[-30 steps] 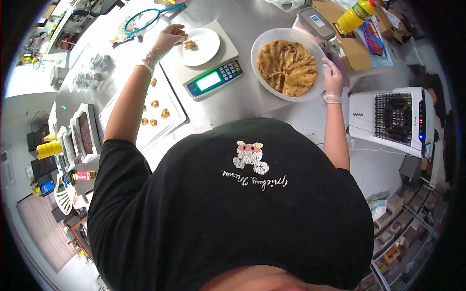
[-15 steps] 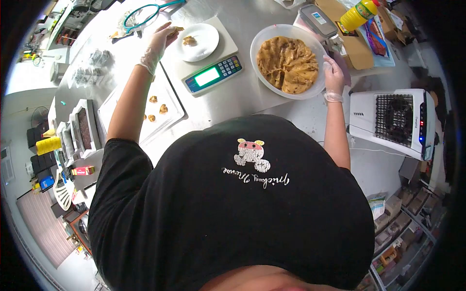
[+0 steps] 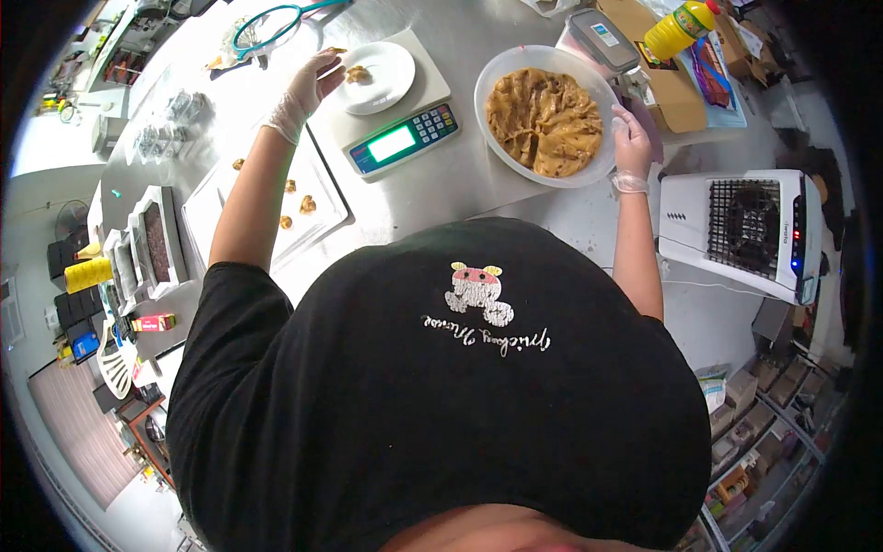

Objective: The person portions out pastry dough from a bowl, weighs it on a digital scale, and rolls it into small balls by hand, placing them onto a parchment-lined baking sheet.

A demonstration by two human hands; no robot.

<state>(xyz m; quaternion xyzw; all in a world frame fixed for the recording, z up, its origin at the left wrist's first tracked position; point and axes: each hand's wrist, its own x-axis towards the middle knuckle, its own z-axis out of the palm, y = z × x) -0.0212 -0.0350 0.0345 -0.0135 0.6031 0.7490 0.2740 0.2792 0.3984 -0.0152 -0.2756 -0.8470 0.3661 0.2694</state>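
Note:
My left hand point(image 3: 313, 89), in a clear glove, is at the left rim of a white plate point(image 3: 391, 92), fingers pinched around a small bit of brown dough point(image 3: 339, 50) that is mostly hidden. A small dough lump point(image 3: 358, 74) lies on the plate. Under the plate is a digital scale point(image 3: 402, 140) with a lit green display. My right hand point(image 3: 630, 143), also gloved, grips the right rim of a large translucent bowl point(image 3: 487, 120). Brown, chunky dough point(image 3: 552, 115) fills much of this bowl.
A tray point(image 3: 324, 230) with several small dough lumps lies beneath my left forearm. Behind the bowl are a lidded plastic container point(image 3: 602, 41), a cardboard box point(image 3: 676, 97) and a yellow bottle point(image 3: 681, 32). A white appliance point(image 3: 736, 225) stands at the right.
My left hand has shifted slightly down and right, closer to the plate. My right hand stays on the bowl's rim.

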